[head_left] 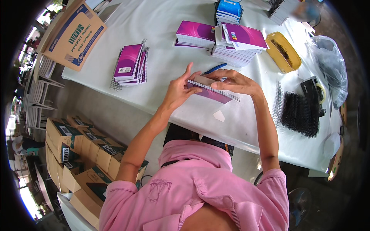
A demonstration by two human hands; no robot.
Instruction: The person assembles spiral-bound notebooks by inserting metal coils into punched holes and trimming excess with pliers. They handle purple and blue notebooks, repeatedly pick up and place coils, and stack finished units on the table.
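Above the table's near edge I hold a small purple notebook [213, 96] with a wire spiral along its upper edge. The spiral coil [233, 98] sticks out past the notebook's right end. My left hand [180, 88] grips the left end, one finger raised and the thumb over the cover. My right hand [239, 82] has its fingers closed at the notebook's far side, along the spiral; its fingertips are partly hidden. Just beyond the right hand lies a blue-handled tool [215, 68], partly covered by the fingers. A white paper scrap [219, 116] rests on the table below the notebook.
Spiral-bound purple notebooks [129, 62] are stacked at left, beside a carton [75, 36]. Farther back stand purple stacks [195, 34] and blue notebooks [229, 8]. At right are a yellow tray [294, 61], black coils [298, 115], a tape dispenser [310, 92] and a plastic bag [330, 69].
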